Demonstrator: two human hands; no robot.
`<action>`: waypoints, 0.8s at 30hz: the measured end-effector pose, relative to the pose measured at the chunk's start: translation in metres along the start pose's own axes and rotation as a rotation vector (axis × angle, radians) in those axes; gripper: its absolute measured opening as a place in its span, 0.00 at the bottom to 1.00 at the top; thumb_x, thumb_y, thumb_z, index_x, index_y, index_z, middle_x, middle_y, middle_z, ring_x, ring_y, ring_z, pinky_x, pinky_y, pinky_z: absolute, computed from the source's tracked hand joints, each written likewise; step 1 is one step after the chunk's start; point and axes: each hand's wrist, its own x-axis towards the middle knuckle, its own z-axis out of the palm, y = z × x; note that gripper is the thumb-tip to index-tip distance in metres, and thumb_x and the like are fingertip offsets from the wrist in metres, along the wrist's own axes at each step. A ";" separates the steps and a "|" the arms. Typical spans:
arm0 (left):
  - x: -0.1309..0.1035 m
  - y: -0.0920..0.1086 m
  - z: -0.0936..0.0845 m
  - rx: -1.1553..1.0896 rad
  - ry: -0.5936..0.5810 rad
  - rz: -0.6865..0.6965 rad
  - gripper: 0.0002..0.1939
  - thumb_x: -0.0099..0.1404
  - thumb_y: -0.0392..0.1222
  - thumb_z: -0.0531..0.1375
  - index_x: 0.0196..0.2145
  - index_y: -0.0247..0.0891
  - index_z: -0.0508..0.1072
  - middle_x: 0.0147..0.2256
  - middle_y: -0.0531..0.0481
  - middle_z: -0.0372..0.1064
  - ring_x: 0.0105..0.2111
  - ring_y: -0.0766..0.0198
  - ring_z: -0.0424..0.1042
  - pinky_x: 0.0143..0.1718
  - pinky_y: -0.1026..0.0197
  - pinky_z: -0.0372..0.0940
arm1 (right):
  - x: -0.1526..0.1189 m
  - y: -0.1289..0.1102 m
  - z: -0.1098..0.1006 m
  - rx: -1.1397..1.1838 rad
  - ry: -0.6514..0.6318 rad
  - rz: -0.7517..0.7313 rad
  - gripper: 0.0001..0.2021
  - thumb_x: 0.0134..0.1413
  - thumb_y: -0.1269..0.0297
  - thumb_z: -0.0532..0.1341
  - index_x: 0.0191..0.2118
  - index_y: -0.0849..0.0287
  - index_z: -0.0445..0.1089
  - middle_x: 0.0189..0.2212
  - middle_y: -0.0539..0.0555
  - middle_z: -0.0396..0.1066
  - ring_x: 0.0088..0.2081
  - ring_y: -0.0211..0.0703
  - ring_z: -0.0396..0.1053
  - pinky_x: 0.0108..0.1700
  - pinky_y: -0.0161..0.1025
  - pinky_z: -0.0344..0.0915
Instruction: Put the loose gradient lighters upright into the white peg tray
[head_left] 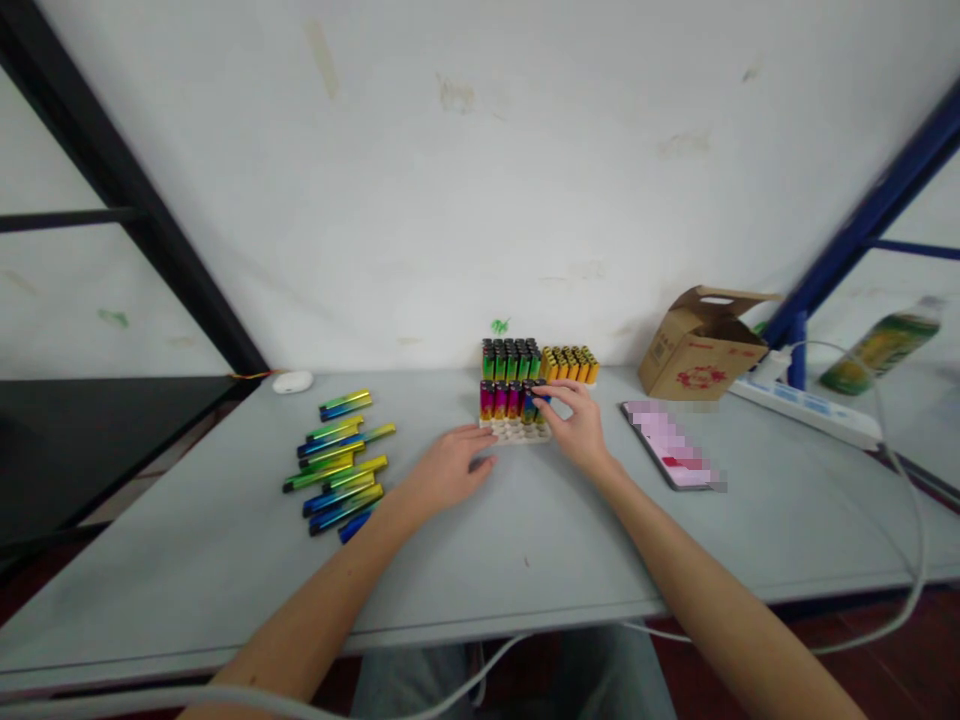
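Your right hand (576, 420) has thumb and forefinger pinched at the top of a blue piece (529, 408), upright at the right end of the front row in the white tray (517, 433); fingers cover part of it, so can't tell how firm the grip is. Your left hand (454, 465) is relaxed, fingers together, thumb apart, nothing visible in it; fingertips at the tray's left near corner, can't confirm contact. Purple pieces (499, 402) stand left of the blue one in the same row, bare holes in front of them. Green pieces (511, 362) with black tops stand right behind that row, yellow pieces (571, 366) to the right of the green. Loose blue, green and yellow-ended pieces (341, 470) lie in a column on the surface (525, 545), left of your left hand. Phone (667, 445) is right of your right hand, open carton (701, 350) behind it, power strip (814, 412) farther right.
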 end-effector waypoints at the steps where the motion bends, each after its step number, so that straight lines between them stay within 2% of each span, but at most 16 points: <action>1: 0.000 0.000 0.000 -0.002 0.002 0.001 0.20 0.64 0.42 0.54 0.51 0.34 0.73 0.51 0.42 0.71 0.53 0.55 0.67 0.58 0.52 0.60 | 0.000 -0.001 0.000 0.010 -0.002 0.012 0.07 0.53 0.63 0.63 0.38 0.53 0.77 0.36 0.55 0.75 0.44 0.48 0.69 0.49 0.49 0.66; 7: -0.001 -0.002 0.002 0.010 0.021 0.007 0.19 0.64 0.42 0.54 0.51 0.35 0.73 0.51 0.42 0.71 0.53 0.55 0.68 0.57 0.52 0.60 | -0.001 -0.001 0.001 0.033 -0.014 0.028 0.07 0.54 0.63 0.62 0.38 0.54 0.77 0.37 0.56 0.75 0.44 0.48 0.68 0.49 0.48 0.66; 10: -0.001 -0.002 0.002 0.005 0.026 0.011 0.19 0.64 0.42 0.54 0.51 0.35 0.73 0.51 0.42 0.71 0.53 0.55 0.68 0.57 0.51 0.60 | -0.001 0.001 0.002 0.006 -0.033 -0.021 0.08 0.55 0.64 0.61 0.38 0.53 0.76 0.36 0.55 0.75 0.45 0.48 0.68 0.50 0.49 0.65; 14: -0.001 -0.001 0.001 0.012 0.026 -0.001 0.19 0.64 0.42 0.55 0.51 0.36 0.73 0.52 0.42 0.70 0.53 0.55 0.68 0.58 0.51 0.60 | -0.003 0.003 0.002 -0.092 -0.015 -0.073 0.09 0.55 0.64 0.59 0.40 0.53 0.76 0.46 0.57 0.71 0.50 0.50 0.65 0.53 0.53 0.62; 17: -0.002 0.000 0.001 0.027 0.016 0.000 0.20 0.64 0.43 0.54 0.51 0.35 0.72 0.52 0.41 0.70 0.53 0.55 0.67 0.57 0.52 0.60 | -0.004 0.004 0.001 -0.110 -0.052 -0.030 0.11 0.55 0.64 0.58 0.43 0.54 0.74 0.51 0.59 0.65 0.53 0.52 0.62 0.54 0.54 0.61; 24: -0.002 -0.003 0.001 0.036 0.009 -0.005 0.19 0.64 0.40 0.54 0.52 0.36 0.72 0.53 0.42 0.69 0.53 0.56 0.68 0.57 0.52 0.60 | -0.006 0.006 0.000 -0.038 -0.160 0.023 0.20 0.56 0.63 0.56 0.55 0.56 0.64 0.54 0.60 0.63 0.57 0.51 0.60 0.60 0.53 0.57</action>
